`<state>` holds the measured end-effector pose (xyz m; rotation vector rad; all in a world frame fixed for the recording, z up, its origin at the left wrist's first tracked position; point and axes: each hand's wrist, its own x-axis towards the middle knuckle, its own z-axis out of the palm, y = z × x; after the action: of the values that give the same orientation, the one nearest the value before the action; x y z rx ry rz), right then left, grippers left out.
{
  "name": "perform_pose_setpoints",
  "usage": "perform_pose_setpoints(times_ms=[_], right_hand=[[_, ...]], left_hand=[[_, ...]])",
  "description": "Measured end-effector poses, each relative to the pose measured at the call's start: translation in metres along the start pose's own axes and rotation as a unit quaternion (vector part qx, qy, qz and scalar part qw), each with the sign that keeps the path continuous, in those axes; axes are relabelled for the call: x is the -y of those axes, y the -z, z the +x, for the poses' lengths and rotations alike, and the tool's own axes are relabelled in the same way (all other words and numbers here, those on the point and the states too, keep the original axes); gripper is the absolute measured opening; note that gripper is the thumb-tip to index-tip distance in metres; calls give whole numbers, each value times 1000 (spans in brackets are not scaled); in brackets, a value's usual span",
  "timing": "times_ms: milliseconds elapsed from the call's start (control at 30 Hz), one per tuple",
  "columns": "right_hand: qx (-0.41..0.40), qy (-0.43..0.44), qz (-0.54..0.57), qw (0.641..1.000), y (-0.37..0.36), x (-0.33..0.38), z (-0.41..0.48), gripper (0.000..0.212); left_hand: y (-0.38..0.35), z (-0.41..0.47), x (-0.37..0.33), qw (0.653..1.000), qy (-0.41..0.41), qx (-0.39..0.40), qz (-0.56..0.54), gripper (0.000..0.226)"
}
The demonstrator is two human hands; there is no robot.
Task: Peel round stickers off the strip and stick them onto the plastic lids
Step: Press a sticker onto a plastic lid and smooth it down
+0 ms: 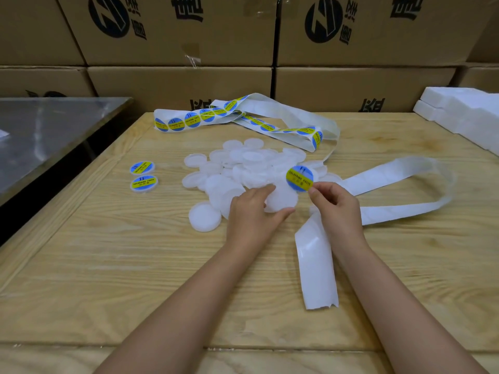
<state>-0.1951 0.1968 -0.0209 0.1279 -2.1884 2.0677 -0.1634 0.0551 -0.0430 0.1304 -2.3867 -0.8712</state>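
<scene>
My right hand (336, 205) pinches a round blue and yellow sticker (299, 178) by its lower edge, held up just above the lids. My left hand (251, 209) grips a translucent white plastic lid (280, 198) between thumb and fingers at the near edge of a pile of several lids (243, 163). The sticker strip (194, 118) with several stickers lies at the far side of the table. Its bare white backing (399, 175) loops to the right and ends near my right wrist. Two lids bearing stickers (143, 175) lie to the left.
The wooden table (135, 265) has a raised border. A metal table (46, 133) stands at the left. Stacked cardboard boxes (175, 36) form a wall behind. White foam blocks (464, 112) sit at the far right.
</scene>
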Motion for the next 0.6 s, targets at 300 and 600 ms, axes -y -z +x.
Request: perform_pose_setpoints(times_ms=[300, 600], right_hand=[[35, 42, 11, 998, -3, -1, 1, 39], [36, 34, 66, 997, -4, 3, 1, 28]], left_hand=[[7, -2, -15, 951, 131, 27, -278, 41], [12, 6, -10, 810, 269, 68, -517, 20]])
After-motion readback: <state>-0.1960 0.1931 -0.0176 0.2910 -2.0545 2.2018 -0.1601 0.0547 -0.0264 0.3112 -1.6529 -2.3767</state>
